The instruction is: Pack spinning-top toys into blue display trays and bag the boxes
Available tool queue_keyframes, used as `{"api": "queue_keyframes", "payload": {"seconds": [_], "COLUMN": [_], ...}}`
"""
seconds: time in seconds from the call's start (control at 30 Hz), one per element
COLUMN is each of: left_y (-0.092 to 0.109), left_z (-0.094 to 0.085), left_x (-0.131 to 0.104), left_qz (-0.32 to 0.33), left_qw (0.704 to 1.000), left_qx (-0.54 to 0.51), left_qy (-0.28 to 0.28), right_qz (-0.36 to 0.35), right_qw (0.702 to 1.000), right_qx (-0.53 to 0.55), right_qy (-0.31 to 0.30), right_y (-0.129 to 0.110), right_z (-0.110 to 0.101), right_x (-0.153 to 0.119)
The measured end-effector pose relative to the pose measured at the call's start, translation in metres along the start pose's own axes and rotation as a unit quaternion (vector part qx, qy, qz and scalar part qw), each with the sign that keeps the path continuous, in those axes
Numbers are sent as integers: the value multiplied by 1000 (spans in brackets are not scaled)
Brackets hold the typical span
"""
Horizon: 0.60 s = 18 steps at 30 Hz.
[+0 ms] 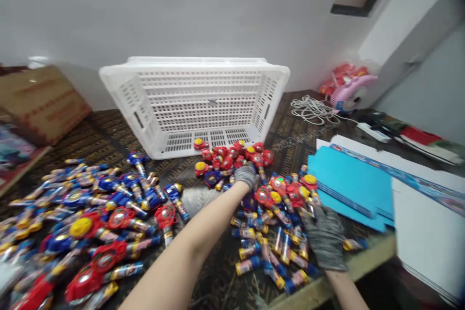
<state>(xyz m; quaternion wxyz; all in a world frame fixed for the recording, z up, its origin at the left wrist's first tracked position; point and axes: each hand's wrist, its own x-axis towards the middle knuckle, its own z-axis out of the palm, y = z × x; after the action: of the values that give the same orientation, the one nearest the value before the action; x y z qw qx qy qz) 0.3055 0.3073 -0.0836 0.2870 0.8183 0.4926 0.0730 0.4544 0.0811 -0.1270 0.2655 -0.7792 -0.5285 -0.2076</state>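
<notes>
My left hand point(246, 176), in a grey glove, reaches into a heap of red toys point(227, 157) with round yellow or silvery centres. Its fingertips are hidden among them, so what they grip does not show. My right hand point(326, 238), gloved the same way, rests at the right side of the heap with its fingers stretched toward a red toy with a yellow centre point(309, 180). Small printed tubes point(285, 247) with blue and yellow ends lie between my forearms. Left of my left arm spreads a larger pile of blue toys point(77, 197) and red toys point(105, 256) on tube handles.
A white plastic basket point(156, 147) lies tipped with its opening toward me, behind the heap. Blue card sheets point(348, 179) and white boards point(428, 232) lie at right. Farther back are a coiled white cable point(312, 110) and a pink fan point(354, 94). A cardboard box point(39, 101) stands left.
</notes>
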Motion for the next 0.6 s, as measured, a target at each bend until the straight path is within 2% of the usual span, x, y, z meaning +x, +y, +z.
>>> {"api": "queue_keyframes", "payload": {"seconds": [0.1,0.2,0.3,0.37,0.43,0.5,0.57,0.6], "left_y": [-6,-6,-6,-12,-25,-43,-63,-74], "left_z": [1,-4,-18,-32,-46,-56,-59,-57], "left_x": [0,-5,-18,-36,-64,-99,-137,-154], "left_qz": [-4,0,8,5,-4,-18,-54,-85], "left_qw": [999,994,979,961,939,919,877,840], "left_qx": [-43,-107,-197,-269,-338,-389,-475,-533], "left_qy": [3,23,53,64,62,56,52,56], "right_qz": [-38,-112,-176,-200,-189,-158,-130,-107], "right_qw": [998,979,948,940,946,948,936,925], "right_qx": [52,130,128,113,131,197,266,302], "right_qy": [-2,-109,-231,-253,-229,-196,-191,-206], "right_y": [-47,-98,-131,-135,-128,-117,-107,-105], "right_z": [-18,-16,4,24,45,60,63,58], "right_x": [2,-8,-26,-39,-52,-60,-59,-55]}}
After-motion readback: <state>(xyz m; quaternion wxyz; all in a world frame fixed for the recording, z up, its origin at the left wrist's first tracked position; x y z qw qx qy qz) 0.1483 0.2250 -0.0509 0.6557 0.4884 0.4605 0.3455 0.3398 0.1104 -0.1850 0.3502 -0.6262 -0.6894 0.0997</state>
